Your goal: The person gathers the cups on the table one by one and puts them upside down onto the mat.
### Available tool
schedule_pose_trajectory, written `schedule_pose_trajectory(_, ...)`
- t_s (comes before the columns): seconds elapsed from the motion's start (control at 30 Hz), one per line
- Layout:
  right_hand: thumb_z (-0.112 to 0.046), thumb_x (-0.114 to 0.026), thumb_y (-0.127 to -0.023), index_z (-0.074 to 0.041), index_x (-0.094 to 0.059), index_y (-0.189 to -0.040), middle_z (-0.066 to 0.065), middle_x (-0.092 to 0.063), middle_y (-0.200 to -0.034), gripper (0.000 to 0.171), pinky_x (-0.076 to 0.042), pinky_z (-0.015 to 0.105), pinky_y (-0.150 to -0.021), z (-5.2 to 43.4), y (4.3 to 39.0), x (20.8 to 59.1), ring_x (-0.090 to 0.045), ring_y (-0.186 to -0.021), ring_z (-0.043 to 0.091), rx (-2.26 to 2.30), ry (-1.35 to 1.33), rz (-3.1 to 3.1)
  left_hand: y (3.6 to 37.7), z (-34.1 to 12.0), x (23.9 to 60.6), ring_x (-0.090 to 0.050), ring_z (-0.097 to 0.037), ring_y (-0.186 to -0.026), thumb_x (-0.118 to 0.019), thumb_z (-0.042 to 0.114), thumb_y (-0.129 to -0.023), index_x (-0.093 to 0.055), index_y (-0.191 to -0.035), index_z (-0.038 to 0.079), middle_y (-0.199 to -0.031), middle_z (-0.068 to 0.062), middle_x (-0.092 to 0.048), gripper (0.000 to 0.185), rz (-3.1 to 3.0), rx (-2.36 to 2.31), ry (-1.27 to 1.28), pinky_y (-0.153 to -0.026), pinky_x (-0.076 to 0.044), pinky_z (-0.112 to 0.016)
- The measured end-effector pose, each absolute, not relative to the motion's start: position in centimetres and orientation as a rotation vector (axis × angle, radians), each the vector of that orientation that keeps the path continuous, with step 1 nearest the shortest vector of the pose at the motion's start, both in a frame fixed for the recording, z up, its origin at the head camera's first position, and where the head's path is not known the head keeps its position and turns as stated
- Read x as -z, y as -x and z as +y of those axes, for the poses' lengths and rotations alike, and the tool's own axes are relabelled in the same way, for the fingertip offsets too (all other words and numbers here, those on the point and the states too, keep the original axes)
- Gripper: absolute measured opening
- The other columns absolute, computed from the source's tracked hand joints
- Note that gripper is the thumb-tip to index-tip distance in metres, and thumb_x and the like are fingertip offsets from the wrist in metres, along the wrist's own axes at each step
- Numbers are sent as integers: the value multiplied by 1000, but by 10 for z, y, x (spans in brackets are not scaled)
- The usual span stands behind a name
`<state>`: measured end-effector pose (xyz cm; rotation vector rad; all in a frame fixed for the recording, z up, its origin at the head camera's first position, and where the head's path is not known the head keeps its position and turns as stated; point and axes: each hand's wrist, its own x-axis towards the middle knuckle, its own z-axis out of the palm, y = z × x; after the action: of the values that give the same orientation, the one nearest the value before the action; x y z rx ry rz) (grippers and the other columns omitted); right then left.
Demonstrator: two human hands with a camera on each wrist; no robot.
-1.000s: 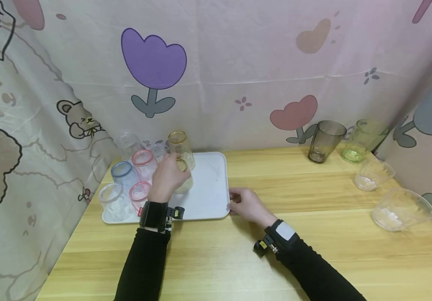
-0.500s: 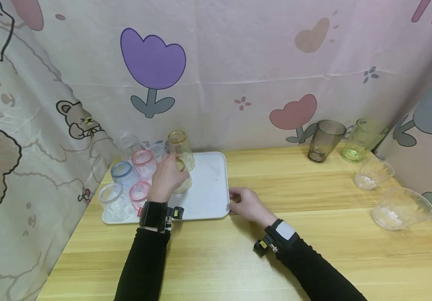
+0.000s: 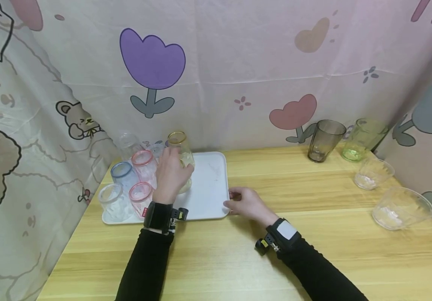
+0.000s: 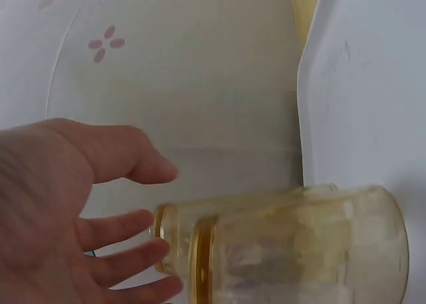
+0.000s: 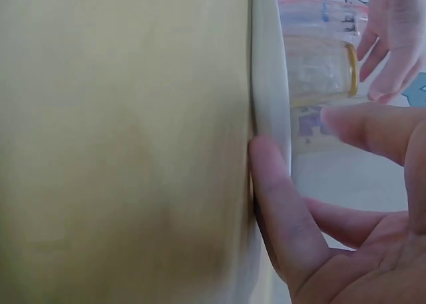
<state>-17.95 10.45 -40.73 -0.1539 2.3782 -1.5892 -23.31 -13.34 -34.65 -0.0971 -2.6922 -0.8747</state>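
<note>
The head camera looks forward and down; both wrist cameras point(image 3: 262, 246), nearer, share the yellow cups point(image 4: 299, 251) right of centre.

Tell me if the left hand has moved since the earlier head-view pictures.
Yes: against the white tray, the left hand has shifted slightly to the right and farther from the person.

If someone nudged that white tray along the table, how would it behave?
The white tray looks stiff, with its flat base and neat raised edge. Being flat and broad, it would probably slide rather than roll. The cups crowded on its left half look fairly tall, so a sharp push might tip one.
</note>
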Motion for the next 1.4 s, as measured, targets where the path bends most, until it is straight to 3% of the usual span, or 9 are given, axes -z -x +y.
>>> schedule_pose_trajectory(0.2,-11,-73,-95,4,-56,-142,20,-65,-129,53,-63,37,-72,113,184,400,-71,-89,24,1633,204,2461,230,-115,347,-54,-40,-124,-75,16,-86,-59,-131,-3,-133,-21,-56,51,-2541,899,207,-99,-48,-55)
schedule_pose_trajectory(0.47,-14,-70,-98,0,-64,-133,18,-66,-129,38,-63,41,-80,138,202,378,-67,-98,26,1886,301,2615,229,-92,355,-57,-38,-122,-75,15,-86,-62,-132,-1,-138,-18,-56,51,-2514,826,351,-99,-50,-50)
schedule_pose_trajectory(0.7,-10,-68,-99,2,-63,-131,14,-65,-123,34,-61,24,-77,169,220,355,-67,-94,12,2140,235,2677,222,-73,365,-62,-35,-113,-74,20,-89,-64,-134,5,-132,-16,-59,49,-2686,763,367,-82,-57,-48)
schedule_pose_trajectory(0.93,-3,-67,-96,0,-69,-125,1,-66,-114,29,-58,19,-73,211,244,336,-65,-91,11,2351,142,2800,218,-57,371,-65,-29,-104,-69,27,-95,-61,-139,7,-123,-11,-63,49,-2918,659,424,-75,-57,-43)
schedule_pose_trajectory(1.17,-9,-68,-94,-5,-70,-124,-13,-58,-112,31,-47,20,-91,260,269,329,-57,-103,4,2333,-201,3123,215,-48,375,-63,-29,-104,-72,31,-93,-64,-129,6,-115,-11,-62,45,-3171,496,466,-74,-58,-45)
schedule_pose_trajectory(1.4,-10,-66,-93,-15,-49,-144,-12,-41,-137,54,-29,13,-102,281,265,321,-34,-127,0,2308,-677,3071,211,-45,378,-64,-26,-92,-70,27,-93,-66,-107,10,-101,-6,-60,22,-3270,400,532,-71,-56,-45)
